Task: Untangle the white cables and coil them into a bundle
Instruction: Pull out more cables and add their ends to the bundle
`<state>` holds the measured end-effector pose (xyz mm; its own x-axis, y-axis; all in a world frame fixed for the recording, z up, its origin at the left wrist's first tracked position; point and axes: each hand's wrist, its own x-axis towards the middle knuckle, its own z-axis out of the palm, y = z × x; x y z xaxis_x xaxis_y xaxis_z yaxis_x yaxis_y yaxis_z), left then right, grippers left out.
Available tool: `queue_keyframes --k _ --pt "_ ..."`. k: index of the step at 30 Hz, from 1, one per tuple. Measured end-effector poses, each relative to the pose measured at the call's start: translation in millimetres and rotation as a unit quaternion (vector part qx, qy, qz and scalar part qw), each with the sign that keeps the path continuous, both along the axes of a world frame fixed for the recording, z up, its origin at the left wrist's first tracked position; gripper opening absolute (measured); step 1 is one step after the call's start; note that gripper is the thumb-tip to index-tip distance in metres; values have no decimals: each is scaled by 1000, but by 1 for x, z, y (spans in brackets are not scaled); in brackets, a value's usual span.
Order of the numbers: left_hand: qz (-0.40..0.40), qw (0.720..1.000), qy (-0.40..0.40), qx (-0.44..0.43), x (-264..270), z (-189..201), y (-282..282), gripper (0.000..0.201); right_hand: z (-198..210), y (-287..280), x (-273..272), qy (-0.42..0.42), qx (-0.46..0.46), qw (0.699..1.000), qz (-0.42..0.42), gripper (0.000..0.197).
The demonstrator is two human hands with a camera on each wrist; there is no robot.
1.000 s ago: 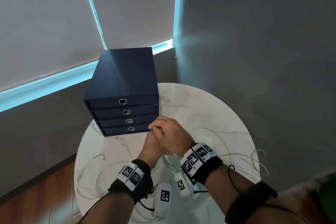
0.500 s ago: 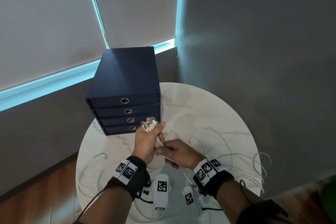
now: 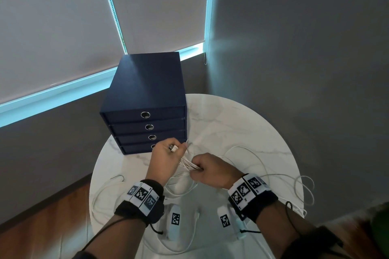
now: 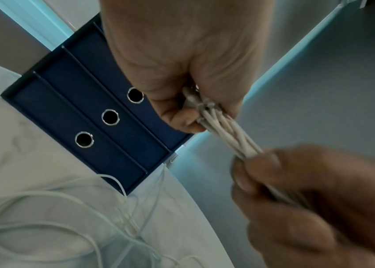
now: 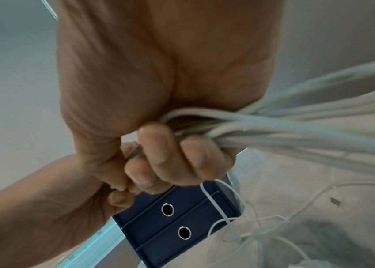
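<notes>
Both hands hold one bunch of white cables above the round marble table: the left hand grips the plug ends, the right hand is fisted around the strands just beside it. Loose loops trail across the tabletop near the blue drawer box.
</notes>
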<state>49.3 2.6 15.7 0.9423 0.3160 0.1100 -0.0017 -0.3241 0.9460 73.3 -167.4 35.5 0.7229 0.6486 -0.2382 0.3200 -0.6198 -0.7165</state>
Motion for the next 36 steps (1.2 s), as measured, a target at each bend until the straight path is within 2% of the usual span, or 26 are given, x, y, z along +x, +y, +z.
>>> queue_keyframes --k 5,8,9,10,12,13,14,16,18,21,23,25,27,28,31,34,36 --pt "-10 1000 7 6 3 -3 -5 41 -3 14 -6 20 5 1000 -2 34" --pt "4 1000 19 -17 2 -5 -4 32 -5 14 -7 8 10 1000 -8 34" --pt "13 998 25 -55 1 -5 -3 31 -6 14 -6 -3 13 1000 -18 33" --pt "21 993 41 -112 -1 -4 -3 46 -7 14 -6 -18 17 999 -30 31" --pt "25 955 94 -279 -5 -6 -2 84 -10 12 -4 -63 23 996 -61 25" --pt "18 933 118 -340 -8 -7 -1 90 -11 12 -4 -82 23 994 -75 23" --pt "-6 918 141 -370 -13 -6 -1 86 -12 13 -4 -97 21 991 -86 24" --pt "-85 909 205 -352 -21 -9 -3 67 -18 17 -5 -106 14 989 -99 32" --pt "-118 900 227 -352 -26 -11 -9 51 -28 24 -10 -122 5 989 -84 35" --pt "-30 901 208 -379 -23 -14 -13 34 -39 36 -21 -124 3 991 -58 34" --pt "35 892 187 -411 -20 -17 -13 29 -43 38 -28 -126 -8 991 -40 39" --pt "86 855 154 -488 -18 -19 -10 23 -46 35 -31 -141 -40 989 -15 41" --pt "126 817 115 -551 -16 -18 -3 27 -50 24 -28 -118 -44 992 3 38" --pt "137 808 96 -564 -16 -16 3 32 -53 16 -26 -98 -49 994 9 37" --pt "141 811 64 -565 -16 -10 28 38 -67 -19 -24 -44 -112 993 6 39" --pt "121 836 85 -528 -22 -13 44 37 -81 -54 -32 15 -172 985 -24 41" --pt "106 854 118 -496 -30 -21 44 36 -88 -68 -37 61 -203 977 -14 47"
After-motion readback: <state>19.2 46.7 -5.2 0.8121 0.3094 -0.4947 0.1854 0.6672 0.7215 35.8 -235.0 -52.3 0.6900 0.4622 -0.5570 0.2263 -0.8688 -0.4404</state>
